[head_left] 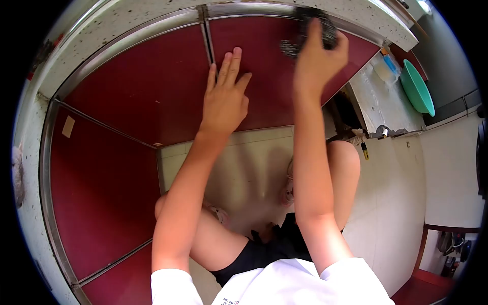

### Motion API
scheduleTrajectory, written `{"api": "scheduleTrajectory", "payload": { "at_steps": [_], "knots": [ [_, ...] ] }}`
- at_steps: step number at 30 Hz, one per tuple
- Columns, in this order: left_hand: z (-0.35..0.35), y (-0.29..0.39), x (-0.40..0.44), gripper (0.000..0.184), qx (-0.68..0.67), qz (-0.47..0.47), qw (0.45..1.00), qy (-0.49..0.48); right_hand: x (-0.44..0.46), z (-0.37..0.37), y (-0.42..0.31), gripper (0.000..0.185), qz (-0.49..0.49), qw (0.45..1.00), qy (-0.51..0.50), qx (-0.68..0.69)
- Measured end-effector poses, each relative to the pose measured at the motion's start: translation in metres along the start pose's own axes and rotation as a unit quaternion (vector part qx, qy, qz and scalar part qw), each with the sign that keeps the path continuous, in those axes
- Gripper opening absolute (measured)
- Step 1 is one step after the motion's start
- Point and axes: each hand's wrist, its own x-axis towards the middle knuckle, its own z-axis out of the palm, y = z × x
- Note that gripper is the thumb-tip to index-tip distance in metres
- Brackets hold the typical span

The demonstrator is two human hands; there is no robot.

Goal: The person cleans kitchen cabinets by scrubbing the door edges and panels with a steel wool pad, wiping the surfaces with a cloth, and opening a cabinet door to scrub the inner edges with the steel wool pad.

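My left hand [225, 104] lies against the red cabinet doors [272, 84], fingers stretched out and apart near the metal-edged seam [207, 38] between two panels. Higher up and to the right, my right hand [320, 66] is closed on a dark, pale-flecked cloth [290, 48]. That cloth is bunched and smeared by motion, at the top of the right-hand door by its metal edge. Part of it is hidden behind my fingers.
Above the doors runs a speckled stone countertop edge [351, 20]. To the right, a green basin [417, 89] and a plastic container [384, 68] stand on a pale surface [373, 104]. A tiled floor [236, 173] lies below, between my bent legs. Another red panel [96, 193] is at left.
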Motion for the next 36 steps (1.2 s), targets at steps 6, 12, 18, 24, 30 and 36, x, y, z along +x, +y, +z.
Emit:
{"api": "scheduleTrajectory", "payload": {
  "at_steps": [6,12,18,24,30,36],
  "knots": [
    [0.002,0.002,0.002,0.046,0.021,-0.009,1.000,-0.011,0.021,-0.012,0.000,0.014,0.060,0.995,0.017,0.075],
    [0.006,0.015,0.004,0.040,-0.072,-0.032,0.996,0.039,-0.037,0.057,0.003,0.023,-0.137,0.989,0.008,-0.056],
    [0.012,0.013,0.006,0.035,0.035,-0.025,0.999,0.013,0.012,0.002,-0.001,0.020,-0.040,0.998,0.049,-0.024],
    [0.012,0.013,0.005,0.032,0.059,-0.028,0.998,0.002,0.023,0.009,0.006,0.021,-0.130,0.987,0.077,-0.055],
    [0.018,0.016,0.004,0.031,0.061,-0.025,0.998,0.012,0.020,0.002,0.009,0.024,-0.195,0.976,-0.008,-0.093],
    [0.017,0.020,0.006,0.032,0.060,-0.028,0.998,0.009,0.072,-0.036,0.016,0.022,-0.123,0.977,0.122,-0.126]
  ]
}}
